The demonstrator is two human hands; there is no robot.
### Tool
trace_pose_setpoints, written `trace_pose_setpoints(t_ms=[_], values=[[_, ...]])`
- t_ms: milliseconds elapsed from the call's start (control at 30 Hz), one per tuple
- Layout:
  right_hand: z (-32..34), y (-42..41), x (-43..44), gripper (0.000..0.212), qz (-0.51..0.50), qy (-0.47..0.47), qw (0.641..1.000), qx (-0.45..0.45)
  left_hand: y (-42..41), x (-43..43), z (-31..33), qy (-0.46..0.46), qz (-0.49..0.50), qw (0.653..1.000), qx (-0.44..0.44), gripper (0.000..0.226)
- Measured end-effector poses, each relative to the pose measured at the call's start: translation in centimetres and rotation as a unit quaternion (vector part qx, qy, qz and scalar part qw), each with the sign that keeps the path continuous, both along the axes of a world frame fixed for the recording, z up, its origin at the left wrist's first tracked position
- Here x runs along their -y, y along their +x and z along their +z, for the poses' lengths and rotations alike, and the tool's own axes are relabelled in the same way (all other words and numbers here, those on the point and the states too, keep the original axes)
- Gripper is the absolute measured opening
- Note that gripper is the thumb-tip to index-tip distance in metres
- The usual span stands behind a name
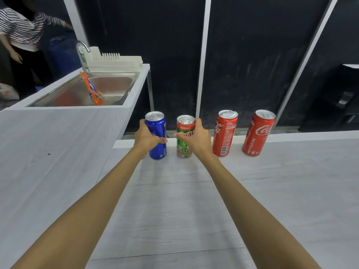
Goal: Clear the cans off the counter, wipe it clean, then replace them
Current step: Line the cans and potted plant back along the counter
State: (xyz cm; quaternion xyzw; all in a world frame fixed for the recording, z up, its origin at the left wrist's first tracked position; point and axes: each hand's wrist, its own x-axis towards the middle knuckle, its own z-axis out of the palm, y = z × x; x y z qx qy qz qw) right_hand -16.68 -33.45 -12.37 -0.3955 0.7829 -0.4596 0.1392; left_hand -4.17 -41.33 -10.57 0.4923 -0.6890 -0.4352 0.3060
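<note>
Counter (174,210): blue can (159,149) in left grip (144,137)

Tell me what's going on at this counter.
A person is gripping two upright cans on the counter: the left hand holds the blue can, the right hand the green can. Two red cans stand untouched to their right. What looks like an orange can leans in the sink.

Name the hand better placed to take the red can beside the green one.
Right, probably. The right hand grips the green can, next to that red can; the left hand grips the blue can, one can farther off.
</note>
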Motion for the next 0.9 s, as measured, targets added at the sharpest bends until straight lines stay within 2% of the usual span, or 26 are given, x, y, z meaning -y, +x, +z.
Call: trace_pose_setpoints(t_ms=[233, 467, 567, 733, 800, 900], values=[[-0.1, -0.7, 0.2, 0.075, 0.032, 0.025, 0.999, 0.018, 0.2, 0.6, 0.2, 0.028, -0.016, 0.999, -0.003, 0.078], [-0.5, -0.8, 0.3, 0.076, 0.039, -0.001, 0.998, 0.048, 0.4, 0.5, -0.2, 0.03, -0.012, 0.999, -0.008, 0.079], [-0.6, -0.7, 0.0, 0.084, 0.043, -0.003, 0.995, 0.087, 0.7, 0.0, -0.6, 0.049, -0.003, 0.999, -0.002, 0.08], [-0.5, 0.0, -2.4, 0.108, 0.062, 0.104, 0.984, 0.127, 2.7, -2.8, -1.0, 0.08, -0.034, 0.995, 0.042, 0.079], [0.0, 0.8, -3.8, 0.105, 0.068, 0.151, 0.978, 0.125, 3.9, -4.5, -0.5, 0.096, -0.048, 0.992, 0.066, 0.075], [1.1, 2.3, -6.1, 0.088, 0.077, 0.211, 0.968, 0.109, 6.1, -7.4, 1.4, 0.109, -0.073, 0.986, 0.106, 0.072]])
